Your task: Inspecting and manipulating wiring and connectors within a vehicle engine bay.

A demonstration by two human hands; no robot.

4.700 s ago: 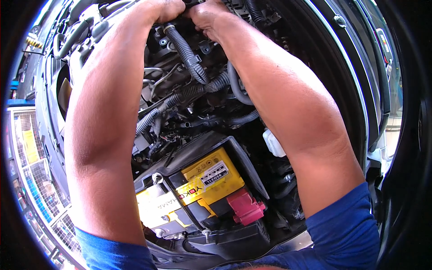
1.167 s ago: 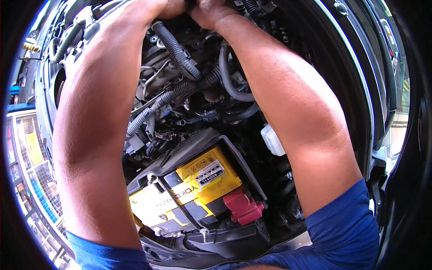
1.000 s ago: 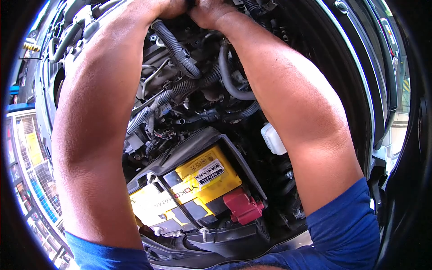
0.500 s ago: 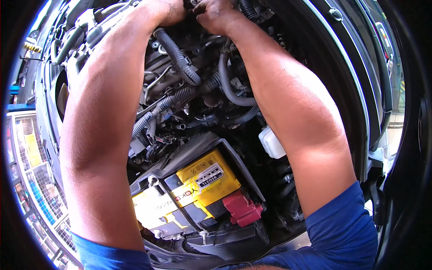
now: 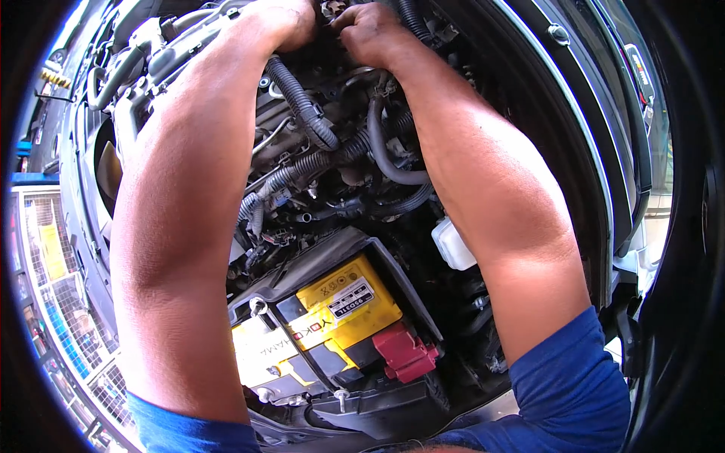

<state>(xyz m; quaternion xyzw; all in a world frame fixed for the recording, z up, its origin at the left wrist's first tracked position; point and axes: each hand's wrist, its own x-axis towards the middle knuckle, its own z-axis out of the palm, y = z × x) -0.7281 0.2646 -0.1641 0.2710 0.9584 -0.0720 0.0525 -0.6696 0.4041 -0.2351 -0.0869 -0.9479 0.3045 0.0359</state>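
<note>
Where the left hand and right hand lie close together at the top centre of the frame, a small pale part shows in the gap between them, possibly a fitting, though the top edge crops it. Left hand: fingers mostly out of view; cannot tell whether it holds anything. Right hand: fingers curled narrow, beside the small pale part; cannot tell if they grip it. Below the left hand, a ribbed hose slants through upper centre. Right of that, a smooth grey hose bends toward the right forearm. White container right of centre, partly behind that forearm. Lower centre: yellow battery, set aslant, crossed by a black bar; red cover at its right end. Wire-mesh panel at far left.
</note>
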